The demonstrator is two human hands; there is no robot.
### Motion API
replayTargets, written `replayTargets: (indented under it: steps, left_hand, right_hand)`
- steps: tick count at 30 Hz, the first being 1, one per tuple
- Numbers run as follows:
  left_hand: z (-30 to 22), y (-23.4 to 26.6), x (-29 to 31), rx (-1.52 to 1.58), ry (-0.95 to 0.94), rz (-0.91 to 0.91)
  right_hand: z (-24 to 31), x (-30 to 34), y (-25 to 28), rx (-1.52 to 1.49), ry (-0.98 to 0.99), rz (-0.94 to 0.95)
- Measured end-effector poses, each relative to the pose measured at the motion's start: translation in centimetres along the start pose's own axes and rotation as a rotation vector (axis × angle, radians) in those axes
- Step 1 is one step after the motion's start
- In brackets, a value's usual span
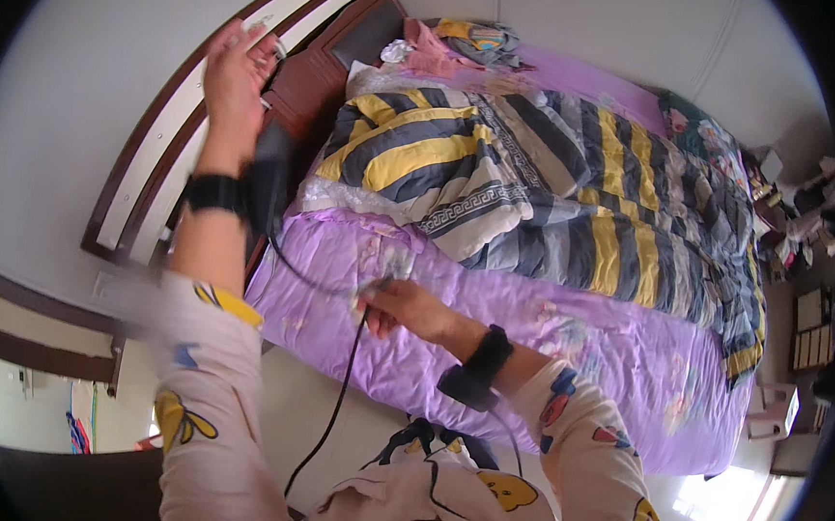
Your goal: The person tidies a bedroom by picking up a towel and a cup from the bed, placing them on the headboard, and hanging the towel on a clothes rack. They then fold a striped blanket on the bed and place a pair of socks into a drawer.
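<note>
At the head end of the bed: left hand extended well out, forearm nearly in line with the hand, fingers bent and bunched around a small whitish item. Too blurred to identify; can't tell how firm the hold. Over the bed's near long edge: right hand angled inward, elbow bent, thumb and fingers drawn narrow. Fingertips smeared; can't tell whether pinching the black cable or just in front of it. Cable partly hidden by the right hand, lower end lost near the torso at the foot of the view. Black strap around the left wrist, black wristband around the right. On top of the bed: rumpled grey-and-yellow striped quilt. Past the bed's head: brown-and-white striped panel, partly covered by the left arm.
</note>
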State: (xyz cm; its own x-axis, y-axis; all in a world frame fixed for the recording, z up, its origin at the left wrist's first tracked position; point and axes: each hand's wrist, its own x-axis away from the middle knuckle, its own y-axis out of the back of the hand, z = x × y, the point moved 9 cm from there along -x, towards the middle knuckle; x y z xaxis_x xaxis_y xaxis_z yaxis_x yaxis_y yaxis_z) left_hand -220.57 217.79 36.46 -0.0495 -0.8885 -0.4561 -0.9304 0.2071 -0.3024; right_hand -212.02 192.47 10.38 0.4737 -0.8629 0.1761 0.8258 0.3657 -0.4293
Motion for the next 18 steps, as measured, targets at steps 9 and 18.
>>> replayTargets:
  steps: [9, 18]
  left_hand:
    - [24.4, 3.2, 20.7, -0.359, 0.518, 0.028]
    - [51.0, -4.1, 25.9, -1.160, 0.375, 0.345]
  right_hand:
    - [-11.3, 3.3, 8.7, 0.347, -0.195, 0.273]
    - [-23.3, 20.4, 37.7, -0.233, -0.083, -0.895]
